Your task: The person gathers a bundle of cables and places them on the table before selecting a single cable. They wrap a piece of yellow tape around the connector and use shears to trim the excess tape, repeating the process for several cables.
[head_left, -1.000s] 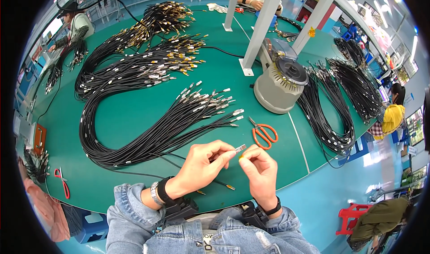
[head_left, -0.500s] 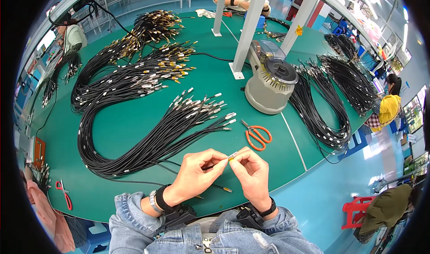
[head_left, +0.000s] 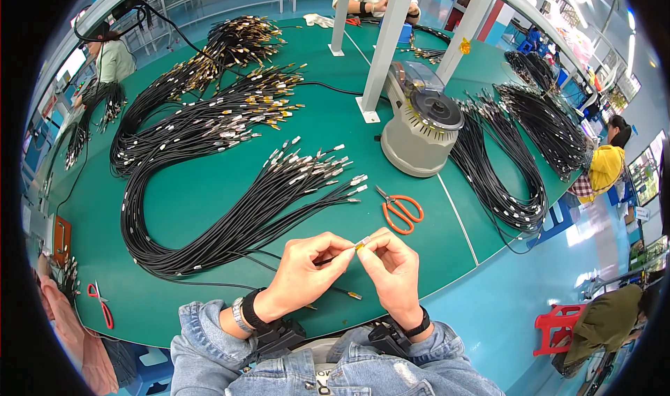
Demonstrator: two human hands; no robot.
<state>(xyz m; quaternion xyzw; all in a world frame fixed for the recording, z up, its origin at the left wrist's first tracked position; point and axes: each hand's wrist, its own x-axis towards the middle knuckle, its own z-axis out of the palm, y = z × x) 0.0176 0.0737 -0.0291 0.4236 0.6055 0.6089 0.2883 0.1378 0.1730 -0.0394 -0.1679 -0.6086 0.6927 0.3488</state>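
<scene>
Connector [head_left: 361,243] was pinched by left hand [head_left: 307,265] and right hand [head_left: 392,265] together; orange-handled scissors [head_left: 389,199] were seen near it, at two o'clock.

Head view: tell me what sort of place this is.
Probably a cable-assembly workshop: bundled black cables with connector ends and orange-handled scissors lie on a green workbench, and another person is at its far side.

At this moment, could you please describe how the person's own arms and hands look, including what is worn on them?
Both arms have light-blue denim sleeves. The left hand wears no glove; its wrist carries a silver-coloured band and a black strap. The right hand is also gloveless, with a black wristband. Black boxy devices show near both wrists.
</scene>
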